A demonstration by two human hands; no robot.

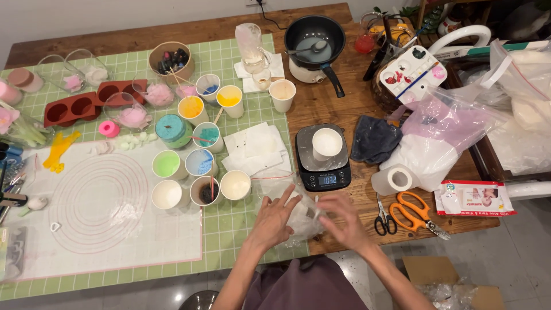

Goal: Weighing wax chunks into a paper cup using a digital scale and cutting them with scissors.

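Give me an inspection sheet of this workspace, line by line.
Surface: wooden table, green mat and white mat on its left part.
Job's things: clear bag at the table's near edge; cup on scale.
Clutter: paper cups with coloured contents, red moulds, pot, palette, scissors, paper roll, plastic bags.
Grippers: left hand and right hand both on the clear bag; grip blurred.
Cables: black cord behind the pot.
Surroundings: cardboard box on the floor.
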